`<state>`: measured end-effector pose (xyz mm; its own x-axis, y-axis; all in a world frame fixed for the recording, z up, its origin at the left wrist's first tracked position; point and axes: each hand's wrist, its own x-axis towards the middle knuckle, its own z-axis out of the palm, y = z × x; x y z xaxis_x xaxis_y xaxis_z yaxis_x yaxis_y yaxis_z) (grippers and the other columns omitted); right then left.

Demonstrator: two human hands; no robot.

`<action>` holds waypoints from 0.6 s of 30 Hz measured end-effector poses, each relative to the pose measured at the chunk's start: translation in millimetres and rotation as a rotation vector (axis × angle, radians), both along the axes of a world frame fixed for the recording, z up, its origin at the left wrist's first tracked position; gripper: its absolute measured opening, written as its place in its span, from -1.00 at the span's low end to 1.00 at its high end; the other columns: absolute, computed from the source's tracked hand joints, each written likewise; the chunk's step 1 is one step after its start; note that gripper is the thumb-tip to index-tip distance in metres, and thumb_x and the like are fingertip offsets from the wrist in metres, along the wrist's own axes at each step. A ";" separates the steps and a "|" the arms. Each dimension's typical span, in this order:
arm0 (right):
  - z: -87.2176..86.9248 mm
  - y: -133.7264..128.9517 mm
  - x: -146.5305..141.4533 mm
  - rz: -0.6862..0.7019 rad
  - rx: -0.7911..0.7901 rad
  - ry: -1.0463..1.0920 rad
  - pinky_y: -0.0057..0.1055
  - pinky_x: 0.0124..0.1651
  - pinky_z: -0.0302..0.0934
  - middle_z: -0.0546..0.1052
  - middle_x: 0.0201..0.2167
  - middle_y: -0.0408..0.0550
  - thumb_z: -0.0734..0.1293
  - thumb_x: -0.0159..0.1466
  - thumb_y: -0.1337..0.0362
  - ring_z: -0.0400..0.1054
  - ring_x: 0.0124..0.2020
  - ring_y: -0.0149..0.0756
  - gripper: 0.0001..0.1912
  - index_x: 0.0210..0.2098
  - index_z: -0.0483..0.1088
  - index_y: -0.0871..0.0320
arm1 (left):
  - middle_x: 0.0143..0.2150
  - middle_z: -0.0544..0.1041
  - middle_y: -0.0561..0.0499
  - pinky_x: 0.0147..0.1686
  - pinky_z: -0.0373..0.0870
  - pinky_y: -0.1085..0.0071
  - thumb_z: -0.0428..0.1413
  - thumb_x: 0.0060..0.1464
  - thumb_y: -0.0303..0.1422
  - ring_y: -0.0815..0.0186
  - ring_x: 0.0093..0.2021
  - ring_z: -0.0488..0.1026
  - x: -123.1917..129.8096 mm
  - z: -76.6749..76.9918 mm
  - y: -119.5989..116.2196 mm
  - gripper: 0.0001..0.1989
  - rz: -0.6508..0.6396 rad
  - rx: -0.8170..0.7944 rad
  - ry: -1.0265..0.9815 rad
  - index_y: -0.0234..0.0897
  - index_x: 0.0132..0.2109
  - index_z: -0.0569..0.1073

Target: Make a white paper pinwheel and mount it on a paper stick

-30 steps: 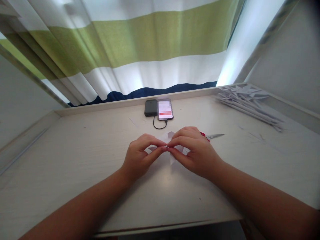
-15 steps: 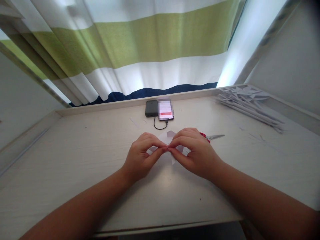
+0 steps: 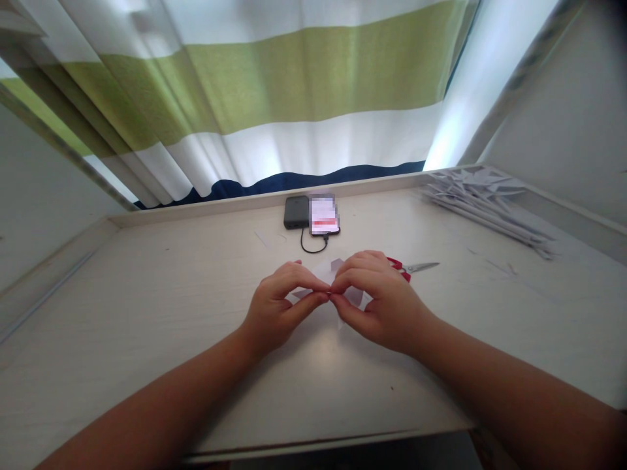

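A folded piece of white paper (image 3: 323, 272) is held between my two hands above the desk, its pointed corners showing around my fingers. My left hand (image 3: 281, 300) pinches it between thumb and forefinger. Opposite, my right hand (image 3: 377, 297) pinches the same paper, with the fingertips of both hands meeting near the middle. Much of the paper is hidden behind the fingers. Close beyond my right hand lie scissors with red handles (image 3: 406, 275), the blades pointing right and the handles partly covered by the hand.
At the back of the white desk (image 3: 196, 274) a dark power bank (image 3: 296, 213) lies beside a phone (image 3: 324, 215), joined by a short black cable (image 3: 308, 250). A pile of folded paper strips (image 3: 490, 202) is at the back right. Thin paper scraps (image 3: 499, 267) lie near it.
Both hands keep pinching the paper. The fingertips have shifted very slightly, and the paper's visible corners have tilted a little. The scissors and the other things stay in place.
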<state>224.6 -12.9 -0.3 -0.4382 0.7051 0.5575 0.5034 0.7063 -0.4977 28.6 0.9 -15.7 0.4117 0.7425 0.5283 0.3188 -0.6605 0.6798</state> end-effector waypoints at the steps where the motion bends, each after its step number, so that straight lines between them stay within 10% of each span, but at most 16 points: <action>1: 0.1 0.1 0.1 -0.004 0.004 -0.004 -0.24 -0.12 0.08 0.46 -0.43 -0.11 0.30 0.14 0.40 0.29 -0.32 -0.28 -0.95 -0.42 0.39 0.14 | -0.32 0.56 0.02 0.12 0.20 0.10 0.20 0.03 -0.41 0.29 -0.27 0.46 -0.1 -0.1 0.0 -0.93 0.009 -0.007 0.006 -0.19 -0.28 0.50; 18: -1.2 -1.7 0.9 0.020 0.002 -0.005 -0.22 -0.08 0.07 0.44 -0.42 -0.12 0.30 0.11 0.39 0.29 -0.31 -0.27 -0.94 -0.40 0.36 0.13 | -0.36 0.47 0.01 -0.04 0.27 0.23 0.11 0.10 -0.41 0.29 -0.28 0.36 2.5 12.8 -5.0 -0.95 -0.031 0.028 0.117 -0.23 -0.34 0.44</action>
<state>225.5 -14.6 -1.5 -0.4548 0.6951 0.5568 0.4915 0.7173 -0.4940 31.1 -4.1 -2.9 0.4938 0.7144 0.4958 0.3742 -0.6892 0.6204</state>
